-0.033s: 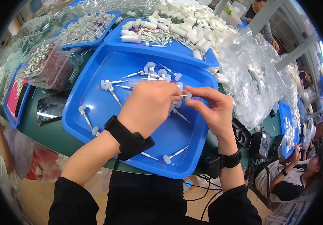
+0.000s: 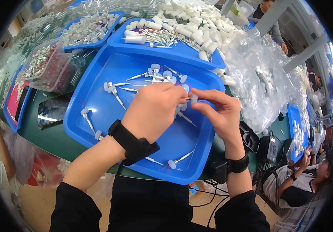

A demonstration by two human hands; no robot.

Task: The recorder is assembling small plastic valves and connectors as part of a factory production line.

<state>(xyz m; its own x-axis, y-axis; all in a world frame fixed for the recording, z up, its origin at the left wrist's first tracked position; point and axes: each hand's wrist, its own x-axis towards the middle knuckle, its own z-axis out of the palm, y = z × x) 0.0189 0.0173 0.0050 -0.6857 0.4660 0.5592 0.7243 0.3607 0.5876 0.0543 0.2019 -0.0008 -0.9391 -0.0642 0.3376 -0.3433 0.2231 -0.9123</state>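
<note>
My two hands meet over a large blue tray on a green table. My left hand and my right hand pinch together on a small white-capped pin at their fingertips. My left hand hides most of the pin. Several more thin metal pins with white round heads lie scattered in the tray, most near its far side and one near the front edge. A black band sits on each wrist.
A second blue tray behind holds white cylinders and pins. Clear plastic bags of white parts pile up at the right. A clear box of red-and-white parts stands at the left. Black devices sit at the right edge. Other people work nearby.
</note>
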